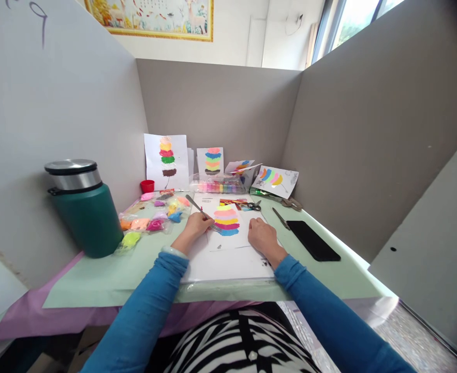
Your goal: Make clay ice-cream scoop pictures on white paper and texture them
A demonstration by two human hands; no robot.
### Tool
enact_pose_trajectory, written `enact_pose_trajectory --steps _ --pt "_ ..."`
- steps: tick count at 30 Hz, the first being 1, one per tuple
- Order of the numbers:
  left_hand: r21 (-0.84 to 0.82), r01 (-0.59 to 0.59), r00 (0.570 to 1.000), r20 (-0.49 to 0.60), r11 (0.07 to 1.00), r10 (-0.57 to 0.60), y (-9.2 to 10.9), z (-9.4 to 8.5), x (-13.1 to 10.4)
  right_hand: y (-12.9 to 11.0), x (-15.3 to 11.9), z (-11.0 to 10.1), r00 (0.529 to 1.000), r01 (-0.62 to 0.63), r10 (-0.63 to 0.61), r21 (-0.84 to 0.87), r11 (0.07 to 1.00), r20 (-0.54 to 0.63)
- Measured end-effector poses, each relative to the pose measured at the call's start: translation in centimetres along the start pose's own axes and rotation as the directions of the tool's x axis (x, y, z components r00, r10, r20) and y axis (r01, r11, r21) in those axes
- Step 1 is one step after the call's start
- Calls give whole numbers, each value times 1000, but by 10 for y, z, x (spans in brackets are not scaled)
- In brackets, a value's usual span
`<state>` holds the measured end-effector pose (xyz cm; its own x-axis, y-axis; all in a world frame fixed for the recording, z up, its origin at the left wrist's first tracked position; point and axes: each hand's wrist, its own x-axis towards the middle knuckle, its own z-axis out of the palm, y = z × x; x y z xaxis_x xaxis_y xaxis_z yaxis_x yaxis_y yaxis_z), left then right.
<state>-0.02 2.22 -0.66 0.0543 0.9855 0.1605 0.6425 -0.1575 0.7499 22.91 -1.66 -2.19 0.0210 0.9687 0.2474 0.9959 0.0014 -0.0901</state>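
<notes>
My left hand is closed on a metal fork. The fork's handle points up and away to the left, and its tines reach the lower left edge of the striped colour patch. That patch has stacked curved bands of yellow, pink, orange-yellow, magenta and blue, on a white sheet. My right hand rests on the right side of the sheet, its fingers curled in; nothing shows in them. More white paper lies beneath.
Left stand a green bottle, bagged soft clay and a red cup. Behind are coloured sticks, scissors, a clear box of colours and propped pictures. Right lie a black phone and a dark, slender tool. Partitions surround the table.
</notes>
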Motion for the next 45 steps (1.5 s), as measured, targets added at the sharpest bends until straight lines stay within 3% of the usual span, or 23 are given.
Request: enact_pose_trajectory --steps 6,16,24,45 --pt "44 46 998 -38 998 -44 -5 -2 3 1 1 1 1000 -10 9 13 1000 2" --pt "67 58 996 -64 996 -53 4 -13 -4 0 0 0 1000 -4 4 12 1000 -3" --pt "-14 -20 1000 9 1000 21 2 -3 -2 0 1 1 1000 -4 4 13 1000 -7" --pt "70 49 999 -6 996 -49 -3 -4 3 2 2 3 1000 2 -1 5 1000 -10"
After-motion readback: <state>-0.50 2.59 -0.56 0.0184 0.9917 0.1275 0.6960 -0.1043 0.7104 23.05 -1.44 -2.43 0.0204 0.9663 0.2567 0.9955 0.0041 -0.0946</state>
